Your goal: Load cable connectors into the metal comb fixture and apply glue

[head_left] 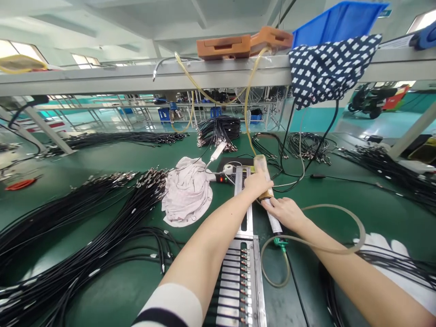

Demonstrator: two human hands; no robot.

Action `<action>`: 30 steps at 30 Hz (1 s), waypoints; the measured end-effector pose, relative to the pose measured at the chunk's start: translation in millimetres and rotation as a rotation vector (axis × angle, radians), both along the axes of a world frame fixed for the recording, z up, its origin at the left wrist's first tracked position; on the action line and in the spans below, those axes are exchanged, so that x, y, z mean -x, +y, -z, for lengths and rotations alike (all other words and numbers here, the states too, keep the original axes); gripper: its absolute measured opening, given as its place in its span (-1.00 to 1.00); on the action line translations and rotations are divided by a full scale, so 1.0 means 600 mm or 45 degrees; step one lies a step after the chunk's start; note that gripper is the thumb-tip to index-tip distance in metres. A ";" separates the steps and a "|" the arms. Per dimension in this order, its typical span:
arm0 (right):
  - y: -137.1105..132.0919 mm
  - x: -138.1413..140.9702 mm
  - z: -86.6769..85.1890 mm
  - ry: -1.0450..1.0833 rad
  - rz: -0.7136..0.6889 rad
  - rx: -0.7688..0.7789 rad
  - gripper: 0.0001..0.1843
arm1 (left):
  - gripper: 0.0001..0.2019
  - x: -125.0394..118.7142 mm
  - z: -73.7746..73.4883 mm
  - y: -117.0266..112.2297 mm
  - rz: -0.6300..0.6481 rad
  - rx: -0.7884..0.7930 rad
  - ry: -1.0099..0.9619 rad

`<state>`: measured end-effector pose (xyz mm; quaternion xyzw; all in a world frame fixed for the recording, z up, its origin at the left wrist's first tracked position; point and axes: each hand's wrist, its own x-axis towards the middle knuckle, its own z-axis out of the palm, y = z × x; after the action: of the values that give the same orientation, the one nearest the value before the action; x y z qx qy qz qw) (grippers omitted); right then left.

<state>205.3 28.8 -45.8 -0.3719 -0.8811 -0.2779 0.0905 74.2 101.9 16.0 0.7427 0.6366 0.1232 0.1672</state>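
Note:
My left hand (257, 182) is closed around the upper part of a tube-shaped tool (275, 223), which has a yellowish wrapped top and a white lower body. Just below it, my right hand (286, 212) grips the same tool, its fingertips near the brown band. A green fitting (280, 243) with a clear hose sits at the tool's near end. Under my left forearm runs a metal fixture (257, 272), where several black cables with coppery connector ends lie side by side. My left wrist partly covers the fixture's slotted far end.
Bundles of black cables (112, 240) spread over the green table (136, 159) at left, with more coils at the back. A crumpled pink cloth (187, 193) lies left of the fixture. White gloves (391, 254) are at right. Overhead, a shelf beam (136, 79) carries orange bins (223, 47).

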 end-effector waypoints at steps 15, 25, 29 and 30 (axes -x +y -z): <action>-0.242 -0.053 0.056 0.410 0.085 0.269 -0.64 | -0.31 0.003 0.017 0.017 0.025 -0.123 0.035; -0.128 0.047 -0.054 0.398 0.739 0.736 -0.60 | -0.34 0.001 0.005 0.013 0.012 -0.137 0.060; -0.078 0.038 -0.021 0.590 0.806 1.058 -0.53 | -0.32 0.000 0.004 0.017 0.005 -0.137 0.072; -0.072 0.033 -0.015 0.648 0.817 1.133 -0.53 | -0.31 0.000 0.005 0.018 -0.003 -0.133 0.070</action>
<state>185.7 -14.6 -36.9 -0.6759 -0.7073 0.2017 0.0459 74.4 112.5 13.1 0.7527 0.6347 0.1358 0.1104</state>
